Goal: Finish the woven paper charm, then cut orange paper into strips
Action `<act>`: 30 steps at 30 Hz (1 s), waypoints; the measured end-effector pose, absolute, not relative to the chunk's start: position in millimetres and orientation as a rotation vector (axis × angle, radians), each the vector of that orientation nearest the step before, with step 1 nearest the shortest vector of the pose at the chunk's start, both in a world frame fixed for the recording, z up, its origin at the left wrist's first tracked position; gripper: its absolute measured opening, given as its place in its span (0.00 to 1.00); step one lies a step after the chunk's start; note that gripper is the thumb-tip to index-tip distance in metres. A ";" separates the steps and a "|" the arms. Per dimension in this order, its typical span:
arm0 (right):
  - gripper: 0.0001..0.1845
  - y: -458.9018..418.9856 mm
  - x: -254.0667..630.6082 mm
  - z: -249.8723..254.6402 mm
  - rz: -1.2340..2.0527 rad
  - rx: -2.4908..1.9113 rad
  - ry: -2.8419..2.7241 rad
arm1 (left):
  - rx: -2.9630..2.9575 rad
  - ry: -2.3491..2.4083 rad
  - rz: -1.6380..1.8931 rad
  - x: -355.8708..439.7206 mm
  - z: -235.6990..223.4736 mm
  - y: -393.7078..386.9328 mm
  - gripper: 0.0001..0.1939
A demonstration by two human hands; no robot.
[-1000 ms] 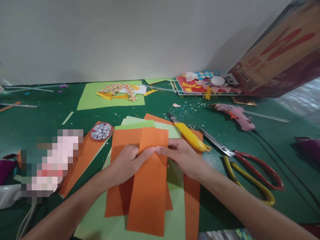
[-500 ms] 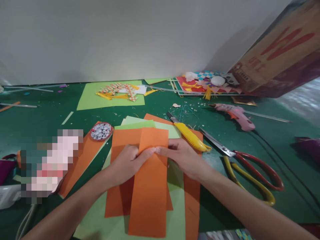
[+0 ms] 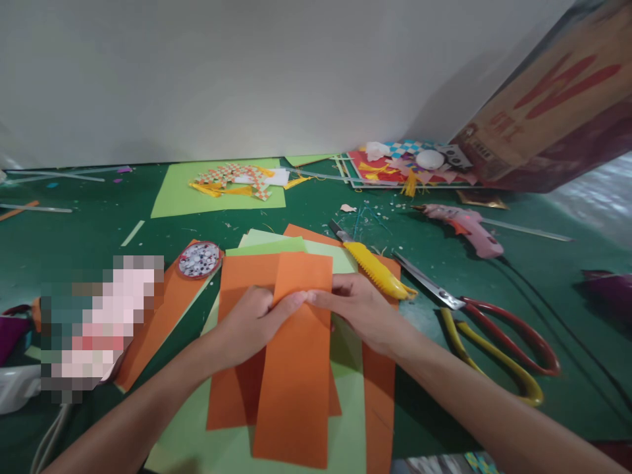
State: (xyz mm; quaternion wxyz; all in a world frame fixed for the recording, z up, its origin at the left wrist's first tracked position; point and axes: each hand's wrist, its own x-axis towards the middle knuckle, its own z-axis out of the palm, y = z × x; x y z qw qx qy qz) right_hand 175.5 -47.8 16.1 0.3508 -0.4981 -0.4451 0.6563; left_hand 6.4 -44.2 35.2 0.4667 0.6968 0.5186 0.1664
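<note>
Between my hands is an orange paper strip (image 3: 296, 382), held above a stack of paper. My left hand (image 3: 254, 319) pinches its left side, thumb on top and the other fingers curled behind. From the right, my right hand (image 3: 368, 313) grips the same strip, and the two thumb tips meet near its middle. Below it lie another orange sheet (image 3: 237, 388) and light green sheets (image 3: 187, 421). Just beyond my right hand a yellow utility knife (image 3: 375, 268) rests across the paper. Scissors (image 3: 459, 303) with one red and one yellow handle lie right of that hand.
A pink glue gun (image 3: 467, 227) with a cord lies at the right. Left of the stack sit a round container of googly eyes (image 3: 199, 259) and a pixelated pink object (image 3: 113, 316). Woven paper pieces (image 3: 237, 179) are at the back, near a paper bag (image 3: 553, 112).
</note>
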 end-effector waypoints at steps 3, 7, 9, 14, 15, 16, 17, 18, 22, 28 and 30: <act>0.21 -47.7 175.1 16.9 1.705 -1.301 -1.144 | 1.707 1.267 0.403 6.2 35.5 -44.5 0.24; 0.22 -47.8 174.7 17.0 1.709 -1.309 -1.132 | 1.712 1.273 0.397 5.1 35.0 -45.6 0.24; 0.22 -48.0 174.8 16.8 1.705 -1.313 -1.129 | 1.714 1.288 0.393 4.9 35.0 -45.7 0.24; 0.22 -48.3 175.4 17.8 1.691 -1.317 -1.137 | 1.714 1.318 0.383 5.5 35.3 -45.2 0.24; 0.22 -48.2 175.4 18.1 1.692 -1.317 -1.140 | 1.716 1.316 0.382 5.5 35.2 -45.2 0.24; 0.23 -48.0 175.5 18.2 1.692 -1.318 -1.144 | 1.717 1.310 0.383 5.6 35.1 -45.2 0.24; 0.23 -47.8 175.4 18.2 1.694 -1.318 -1.145 | 1.717 1.303 0.385 5.5 35.0 -45.3 0.24; 0.23 -47.6 175.4 18.0 1.695 -1.318 -1.145 | 1.715 1.298 0.388 5.5 34.9 -45.4 0.24; 0.22 -47.4 175.1 15.9 1.701 -1.295 -1.128 | 1.711 1.272 0.402 5.0 34.7 -45.5 0.24; 0.20 -48.2 175.6 15.8 1.723 -1.275 -1.125 | 1.711 1.275 0.414 4.4 33.1 -44.3 0.24; 0.20 -48.0 176.5 16.3 1.732 -1.247 -1.133 | 1.712 1.297 0.415 4.2 32.7 -44.1 0.25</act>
